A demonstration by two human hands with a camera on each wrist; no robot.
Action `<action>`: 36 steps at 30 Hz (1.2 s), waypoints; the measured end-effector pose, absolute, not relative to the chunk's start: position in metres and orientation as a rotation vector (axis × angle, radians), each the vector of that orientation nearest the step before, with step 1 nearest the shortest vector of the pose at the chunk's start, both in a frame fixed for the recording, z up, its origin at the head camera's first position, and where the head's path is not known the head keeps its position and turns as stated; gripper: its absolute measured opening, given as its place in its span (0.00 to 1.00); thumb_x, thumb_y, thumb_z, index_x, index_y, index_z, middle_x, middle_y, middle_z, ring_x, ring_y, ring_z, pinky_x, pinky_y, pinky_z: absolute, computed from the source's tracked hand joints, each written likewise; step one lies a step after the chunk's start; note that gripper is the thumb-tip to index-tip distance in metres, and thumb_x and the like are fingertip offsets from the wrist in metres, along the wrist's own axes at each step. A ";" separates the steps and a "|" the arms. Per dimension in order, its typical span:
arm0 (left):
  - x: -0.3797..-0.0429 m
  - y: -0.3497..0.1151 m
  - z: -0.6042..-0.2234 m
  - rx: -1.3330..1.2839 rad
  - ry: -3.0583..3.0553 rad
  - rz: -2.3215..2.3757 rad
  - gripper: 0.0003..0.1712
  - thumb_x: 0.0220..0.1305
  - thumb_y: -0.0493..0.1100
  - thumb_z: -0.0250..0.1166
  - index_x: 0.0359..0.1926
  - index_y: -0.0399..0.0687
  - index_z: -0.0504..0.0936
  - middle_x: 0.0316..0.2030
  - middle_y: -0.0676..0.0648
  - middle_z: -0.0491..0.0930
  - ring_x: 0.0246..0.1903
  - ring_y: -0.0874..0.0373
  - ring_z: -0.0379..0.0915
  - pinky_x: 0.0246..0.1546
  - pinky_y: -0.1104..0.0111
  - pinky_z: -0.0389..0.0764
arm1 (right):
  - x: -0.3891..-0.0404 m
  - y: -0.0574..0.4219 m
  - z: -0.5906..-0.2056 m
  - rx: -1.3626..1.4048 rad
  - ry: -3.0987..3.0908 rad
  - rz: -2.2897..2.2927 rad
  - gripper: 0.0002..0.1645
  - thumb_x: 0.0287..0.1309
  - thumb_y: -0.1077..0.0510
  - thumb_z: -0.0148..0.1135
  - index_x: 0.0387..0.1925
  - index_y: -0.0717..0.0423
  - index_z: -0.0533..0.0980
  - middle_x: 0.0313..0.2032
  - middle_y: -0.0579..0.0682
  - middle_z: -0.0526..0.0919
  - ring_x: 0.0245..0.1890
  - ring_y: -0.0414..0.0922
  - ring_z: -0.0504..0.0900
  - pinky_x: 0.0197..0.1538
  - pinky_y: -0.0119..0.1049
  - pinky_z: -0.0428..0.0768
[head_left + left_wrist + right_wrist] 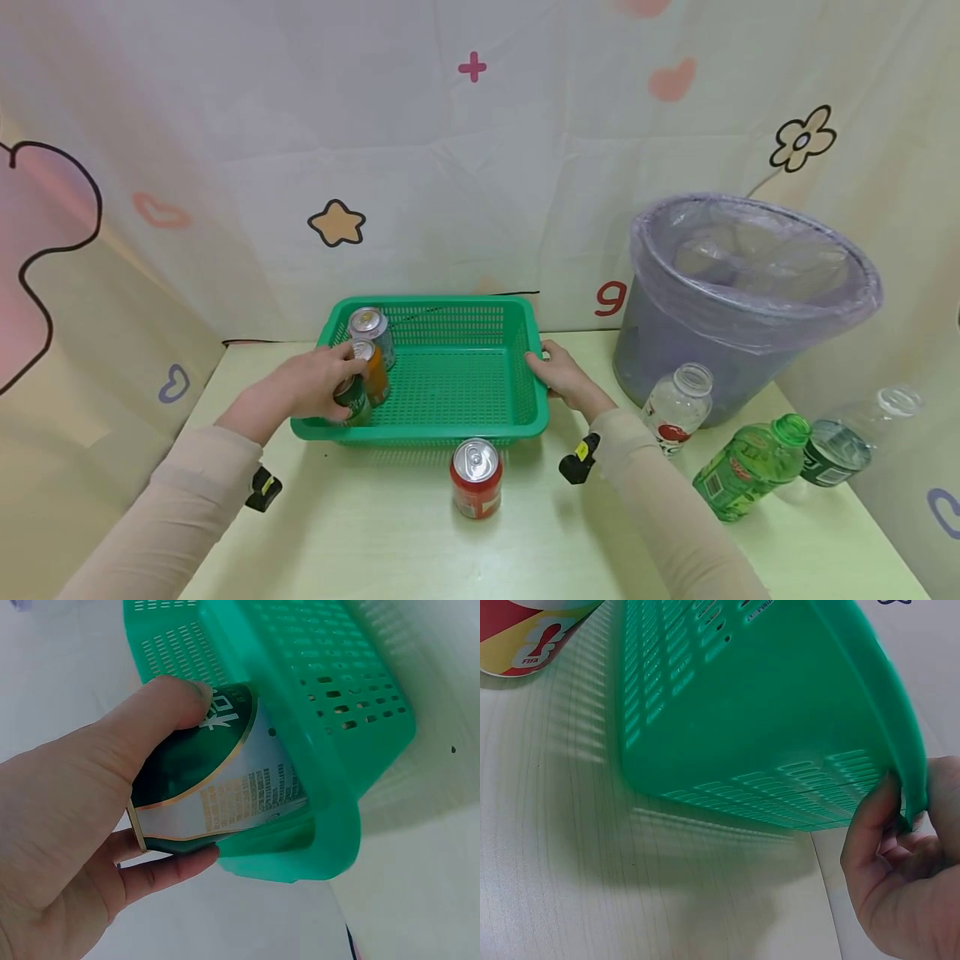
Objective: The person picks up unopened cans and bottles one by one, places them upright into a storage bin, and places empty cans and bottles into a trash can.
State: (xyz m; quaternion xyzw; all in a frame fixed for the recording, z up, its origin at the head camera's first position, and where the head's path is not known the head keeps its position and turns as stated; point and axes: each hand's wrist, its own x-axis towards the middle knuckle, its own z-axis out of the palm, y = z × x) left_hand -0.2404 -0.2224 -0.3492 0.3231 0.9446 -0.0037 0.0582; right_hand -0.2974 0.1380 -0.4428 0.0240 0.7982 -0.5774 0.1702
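A green plastic basket [465, 433] holds cans in its left end: a silver can [372, 327] at the back, an orange can [375, 375] in the middle, and a green-and-silver can [217, 780] at the front corner. My left hand [318, 383] grips that green can around its upper part, thumb on one side and fingers on the other. At the basket's right side, my right hand [562, 379] pinches the rim, its fingers [874, 825] curled at the edge. A red can [477, 483] stands upright on the table just in front of the basket.
A purple bin [667, 333] with a clear liner stands at the back right. Near it are a clear bottle [678, 408], a green bottle [753, 467] and another clear bottle with a dark green label [836, 450]. A patterned cloth [465, 192] hangs behind the table.
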 end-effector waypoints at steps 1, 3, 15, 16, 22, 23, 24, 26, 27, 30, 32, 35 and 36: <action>-0.240 -0.222 -0.350 0.973 2.862 -0.010 0.24 0.44 0.45 0.73 0.42 0.48 0.74 0.31 0.50 0.62 0.26 0.57 0.61 0.22 0.71 0.62 | -0.297 0.138 -0.443 0.065 2.269 -1.640 0.25 0.67 0.51 0.44 0.59 0.60 0.58 0.50 0.64 0.74 0.36 0.45 0.81 0.34 0.37 0.81; -0.240 -0.222 -0.351 0.961 2.862 -0.003 0.24 0.44 0.45 0.73 0.43 0.47 0.74 0.31 0.50 0.62 0.26 0.57 0.61 0.22 0.70 0.62 | -0.297 0.138 -0.443 0.060 2.273 -1.639 0.25 0.67 0.51 0.44 0.59 0.60 0.58 0.50 0.64 0.74 0.36 0.46 0.81 0.35 0.38 0.81; -0.241 -0.222 -0.364 0.951 2.889 0.005 0.23 0.43 0.46 0.73 0.42 0.49 0.75 0.31 0.50 0.61 0.27 0.57 0.60 0.22 0.70 0.62 | -0.299 0.139 -0.444 0.081 2.261 -1.643 0.24 0.67 0.51 0.44 0.59 0.59 0.58 0.49 0.62 0.74 0.35 0.44 0.80 0.36 0.38 0.81; -0.241 -0.222 -0.365 0.950 2.890 0.005 0.23 0.43 0.46 0.73 0.42 0.50 0.75 0.31 0.50 0.61 0.28 0.56 0.60 0.22 0.70 0.62 | -0.298 0.138 -0.444 0.086 2.261 -1.644 0.24 0.67 0.51 0.44 0.59 0.58 0.58 0.49 0.61 0.74 0.35 0.44 0.80 0.36 0.38 0.81; -0.241 -0.222 -0.369 0.922 2.886 -0.004 0.23 0.44 0.47 0.72 0.42 0.51 0.75 0.32 0.49 0.62 0.28 0.56 0.60 0.22 0.69 0.63 | -0.298 0.138 -0.443 0.071 2.255 -1.656 0.23 0.67 0.52 0.43 0.58 0.59 0.58 0.50 0.63 0.74 0.36 0.45 0.80 0.36 0.38 0.81; -0.241 -0.221 -0.370 0.915 2.884 -0.004 0.23 0.44 0.47 0.72 0.43 0.51 0.75 0.32 0.49 0.62 0.28 0.56 0.60 0.22 0.69 0.63 | -0.297 0.138 -0.443 0.066 2.254 -1.657 0.23 0.67 0.52 0.43 0.58 0.60 0.58 0.50 0.63 0.74 0.36 0.45 0.80 0.36 0.38 0.81; -0.241 -0.221 -0.370 0.911 2.883 -0.004 0.23 0.44 0.47 0.72 0.43 0.51 0.75 0.32 0.49 0.62 0.28 0.56 0.61 0.22 0.69 0.63 | -0.297 0.138 -0.443 0.069 2.252 -1.659 0.23 0.67 0.52 0.43 0.58 0.59 0.58 0.50 0.63 0.74 0.37 0.46 0.80 0.36 0.38 0.81; -0.241 -0.221 -0.371 0.898 2.882 -0.009 0.23 0.44 0.47 0.73 0.43 0.51 0.75 0.33 0.49 0.63 0.28 0.56 0.61 0.22 0.69 0.64 | -0.297 0.137 -0.444 0.070 2.250 -1.663 0.23 0.67 0.52 0.44 0.58 0.60 0.58 0.50 0.63 0.73 0.37 0.46 0.80 0.36 0.39 0.81; -0.241 -0.221 -0.371 0.892 2.881 -0.007 0.24 0.44 0.47 0.73 0.43 0.52 0.75 0.33 0.49 0.63 0.28 0.56 0.61 0.22 0.69 0.64 | -0.297 0.137 -0.444 0.068 2.251 -1.663 0.23 0.67 0.52 0.44 0.58 0.60 0.58 0.50 0.63 0.73 0.38 0.46 0.80 0.36 0.39 0.81; -0.240 -0.221 -0.372 0.879 2.882 0.000 0.24 0.44 0.48 0.73 0.44 0.52 0.76 0.33 0.49 0.63 0.29 0.56 0.61 0.22 0.69 0.64 | -0.297 0.137 -0.444 0.066 2.254 -1.662 0.23 0.67 0.52 0.44 0.58 0.60 0.58 0.51 0.64 0.73 0.38 0.47 0.81 0.36 0.39 0.81; -0.240 -0.221 -0.372 0.877 2.882 0.009 0.24 0.44 0.48 0.73 0.43 0.51 0.76 0.33 0.49 0.63 0.29 0.56 0.61 0.22 0.69 0.65 | -0.297 0.137 -0.443 0.067 2.255 -1.660 0.23 0.67 0.52 0.44 0.58 0.60 0.58 0.51 0.64 0.73 0.38 0.47 0.81 0.36 0.39 0.81; -0.241 -0.221 -0.371 0.878 2.885 0.013 0.24 0.44 0.48 0.73 0.44 0.51 0.76 0.33 0.49 0.64 0.29 0.56 0.62 0.22 0.69 0.65 | -0.297 0.137 -0.443 0.067 2.255 -1.664 0.23 0.67 0.52 0.44 0.58 0.60 0.58 0.51 0.64 0.73 0.38 0.47 0.81 0.36 0.39 0.81; -0.241 -0.221 -0.371 0.877 2.885 0.013 0.24 0.44 0.48 0.73 0.45 0.51 0.76 0.34 0.49 0.64 0.29 0.55 0.62 0.22 0.69 0.66 | -0.296 0.137 -0.442 0.066 2.254 -1.666 0.23 0.67 0.52 0.44 0.58 0.60 0.58 0.51 0.64 0.74 0.38 0.47 0.81 0.36 0.39 0.81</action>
